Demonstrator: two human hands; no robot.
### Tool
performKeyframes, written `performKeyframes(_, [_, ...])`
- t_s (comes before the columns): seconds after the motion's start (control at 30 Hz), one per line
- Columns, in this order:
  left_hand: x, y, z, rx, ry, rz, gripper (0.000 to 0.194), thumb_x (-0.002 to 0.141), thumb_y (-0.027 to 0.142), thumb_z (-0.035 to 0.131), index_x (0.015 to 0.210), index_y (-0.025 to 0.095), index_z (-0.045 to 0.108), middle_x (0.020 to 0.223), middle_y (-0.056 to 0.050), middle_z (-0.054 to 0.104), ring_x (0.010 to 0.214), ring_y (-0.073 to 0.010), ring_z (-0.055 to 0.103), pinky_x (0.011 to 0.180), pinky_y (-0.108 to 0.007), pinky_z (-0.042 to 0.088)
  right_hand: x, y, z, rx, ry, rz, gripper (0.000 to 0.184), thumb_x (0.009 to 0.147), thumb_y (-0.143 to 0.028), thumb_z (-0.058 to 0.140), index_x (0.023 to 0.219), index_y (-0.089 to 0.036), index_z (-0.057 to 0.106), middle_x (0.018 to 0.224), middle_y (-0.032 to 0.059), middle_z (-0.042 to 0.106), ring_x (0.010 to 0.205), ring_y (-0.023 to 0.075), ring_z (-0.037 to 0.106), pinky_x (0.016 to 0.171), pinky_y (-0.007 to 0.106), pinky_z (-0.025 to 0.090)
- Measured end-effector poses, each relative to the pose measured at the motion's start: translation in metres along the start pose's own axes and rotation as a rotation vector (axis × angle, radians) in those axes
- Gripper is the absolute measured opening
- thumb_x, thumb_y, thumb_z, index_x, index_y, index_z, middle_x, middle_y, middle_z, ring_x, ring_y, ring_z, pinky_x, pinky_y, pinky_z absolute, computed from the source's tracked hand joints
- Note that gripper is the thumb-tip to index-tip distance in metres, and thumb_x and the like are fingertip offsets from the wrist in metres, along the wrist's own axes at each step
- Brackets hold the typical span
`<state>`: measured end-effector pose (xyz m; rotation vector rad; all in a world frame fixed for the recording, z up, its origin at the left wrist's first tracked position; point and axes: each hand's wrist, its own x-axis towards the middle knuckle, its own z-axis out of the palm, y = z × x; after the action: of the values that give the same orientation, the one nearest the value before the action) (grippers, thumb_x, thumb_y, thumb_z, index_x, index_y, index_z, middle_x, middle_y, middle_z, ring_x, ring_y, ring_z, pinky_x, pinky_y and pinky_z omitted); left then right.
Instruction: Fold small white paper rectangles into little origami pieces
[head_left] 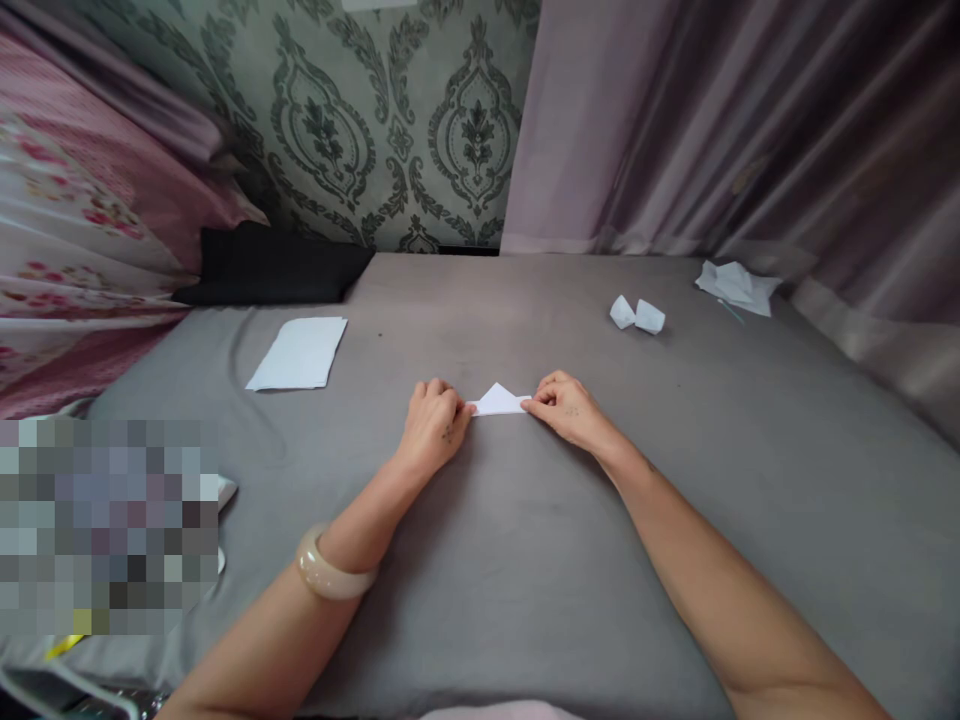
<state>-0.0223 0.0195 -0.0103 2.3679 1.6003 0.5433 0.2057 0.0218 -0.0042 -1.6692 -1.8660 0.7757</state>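
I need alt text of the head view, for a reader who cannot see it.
A person's left grip and right grip hold opposite ends of a folded paper with a peaked middle, over a grey cloth. Sheets lie farther off to the left, two small folded pieces and a paper heap to the right.

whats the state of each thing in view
white paper: folded, peaked, held at both ends
left hand: pinching the paper's left end
right hand: pinching its right end
paper stack: lying flat
small paper shapes: folded, side by side
far-right papers: loosely piled
bangle: worn on left arm
right curtain: hanging in folds
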Motion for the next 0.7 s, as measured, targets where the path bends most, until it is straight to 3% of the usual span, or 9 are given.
performKeyframes(0.13, [-0.002, 0.006, -0.003, 0.055, 0.008, -0.013, 0.023, 0.089, 0.03, 0.047, 0.101, 0.014, 0.059, 0.101, -0.013, 0.056, 0.093, -0.0263, 0.045, 0.079, -0.038, 0.037, -0.002, 0.001, -0.003, -0.015, 0.001, -0.001, 0.022, 0.077, -0.035, 0.062, 0.061, -0.019, 0.064, 0.093, 0.0041, 0.058, 0.071, 0.0126, 0.054, 0.068, 0.028, 0.043])
performKeyframes(0.27, [-0.003, 0.012, -0.005, 0.15, 0.019, 0.187, 0.036, 0.091, 0.016, 0.039, 0.122, 0.026, 0.053, 0.114, -0.01, 0.052, 0.097, -0.0251, 0.043, 0.081, -0.039, 0.033, -0.001, 0.007, -0.007, -0.042, 0.007, -0.044, 0.02, 0.077, -0.034, 0.062, 0.065, -0.018, 0.062, 0.087, 0.0022, 0.056, 0.069, 0.0114, 0.053, 0.067, 0.026, 0.042])
performKeyframes(0.43, [-0.001, 0.017, -0.008, 0.193, -0.096, 0.434, 0.034, 0.093, 0.015, 0.038, 0.118, 0.025, 0.058, 0.113, -0.009, 0.056, 0.098, -0.0226, 0.045, 0.085, -0.038, 0.031, -0.002, 0.003, -0.004, -0.063, 0.078, -0.091, 0.009, 0.079, -0.024, 0.059, 0.083, -0.018, 0.063, 0.087, 0.0022, 0.057, 0.068, 0.0123, 0.054, 0.069, 0.028, 0.045])
performKeyframes(0.5, [0.0, 0.019, -0.009, 0.21, -0.115, 0.458, 0.031, 0.094, 0.019, 0.038, 0.117, 0.022, 0.059, 0.11, -0.009, 0.058, 0.097, -0.0221, 0.047, 0.085, -0.038, 0.031, -0.009, -0.008, 0.004, -0.115, 0.152, -0.2, 0.016, 0.083, -0.013, 0.048, 0.09, -0.017, 0.063, 0.091, 0.0048, 0.06, 0.081, 0.0152, 0.057, 0.078, 0.03, 0.045])
performKeyframes(0.57, [0.0, 0.021, -0.01, 0.24, -0.125, 0.465, 0.029, 0.095, 0.02, 0.038, 0.113, 0.019, 0.06, 0.106, -0.008, 0.06, 0.096, -0.0217, 0.049, 0.085, -0.037, 0.032, -0.021, -0.024, 0.015, -0.199, 0.126, -0.346, 0.032, 0.087, -0.006, 0.035, 0.101, -0.018, 0.061, 0.101, 0.0077, 0.061, 0.098, 0.0183, 0.055, 0.087, 0.032, 0.044])
performKeyframes(0.7, [-0.003, 0.023, -0.011, 0.291, -0.16, 0.453, 0.024, 0.093, 0.02, 0.041, 0.102, 0.016, 0.064, 0.106, -0.008, 0.061, 0.094, -0.0218, 0.052, 0.083, -0.035, 0.037, -0.044, -0.051, 0.036, -0.427, 0.025, -0.365, 0.038, 0.084, -0.001, 0.031, 0.111, -0.01, 0.056, 0.108, 0.0145, 0.059, 0.103, 0.0232, 0.052, 0.088, 0.036, 0.045])
